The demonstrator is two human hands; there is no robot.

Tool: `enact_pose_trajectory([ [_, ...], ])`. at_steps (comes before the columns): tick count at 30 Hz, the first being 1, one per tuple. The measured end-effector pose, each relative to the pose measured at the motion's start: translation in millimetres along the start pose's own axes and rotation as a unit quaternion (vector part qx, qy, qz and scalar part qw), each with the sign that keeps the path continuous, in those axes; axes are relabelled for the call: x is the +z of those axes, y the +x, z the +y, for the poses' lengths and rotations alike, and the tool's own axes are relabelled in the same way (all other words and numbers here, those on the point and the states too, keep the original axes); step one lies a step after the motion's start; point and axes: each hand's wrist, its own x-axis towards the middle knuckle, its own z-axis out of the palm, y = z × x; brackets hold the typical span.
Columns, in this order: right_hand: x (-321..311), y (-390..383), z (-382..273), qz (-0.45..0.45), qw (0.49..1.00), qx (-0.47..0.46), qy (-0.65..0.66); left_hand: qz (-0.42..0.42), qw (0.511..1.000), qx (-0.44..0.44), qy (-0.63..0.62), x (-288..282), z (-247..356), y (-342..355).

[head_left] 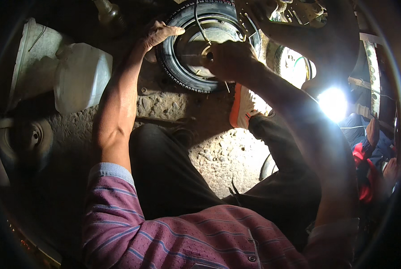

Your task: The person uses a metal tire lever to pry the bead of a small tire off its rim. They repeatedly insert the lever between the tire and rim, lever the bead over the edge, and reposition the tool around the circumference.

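Observation:
In front of me a black wheel with a treaded tyre [169,65] stands tilted, its round metal hub [223,33] facing me. A dark cable [199,22] runs down over the hub. My left hand [159,33] grips the tyre's upper left edge, thumb laid across the rubber. Over the hub's lower middle, my right hand [232,59] is closed. A brassy ring-shaped end [206,51] shows at its finger side, and a faint blurred streak extends left from it. What exactly the right hand grips is hidden.
Pale plastic containers [81,76] stand at left, above a small old wheel [32,139]. An orange-and-white shoe [243,107] is close below the tyre. A bright lamp [332,104] glares at right, near another person [366,166]. Rough stony ground [227,152] lies between my legs.

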Motion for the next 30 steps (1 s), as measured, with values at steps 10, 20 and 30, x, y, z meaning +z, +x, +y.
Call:
enact_pose_trajectory([
  [10,19,48,19,-0.031,0.999,-0.031,0.011,-0.015,0.990,-0.080,0.115,-10,23,-7],
  [20,10,71,38,-0.117,0.986,-0.122,-0.001,-0.020,0.999,0.041,-0.002,-1,-4,8],
  [30,18,74,29,-0.109,0.987,-0.112,-0.029,-0.009,0.999,0.035,0.014,0,-18,14],
])
